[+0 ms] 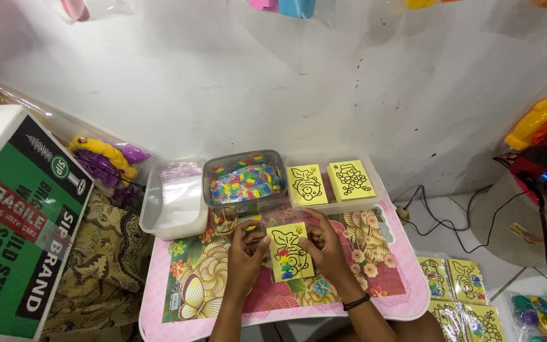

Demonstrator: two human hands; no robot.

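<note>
1. We are holding a yellow card (290,252) over the bench (406,297), both hands pinching it.
2. Our left hand (247,253) is gripping its left edge, fingers (262,240) pressed onto it.
3. Our right hand (325,246) is gripping its right edge, fingers (304,235) curled on it.
4. Just beyond the fingers a tub (244,180) of coloured pieces is sitting; left of it, a white tray (172,212); right of it, two card stacks (330,182).
</note>
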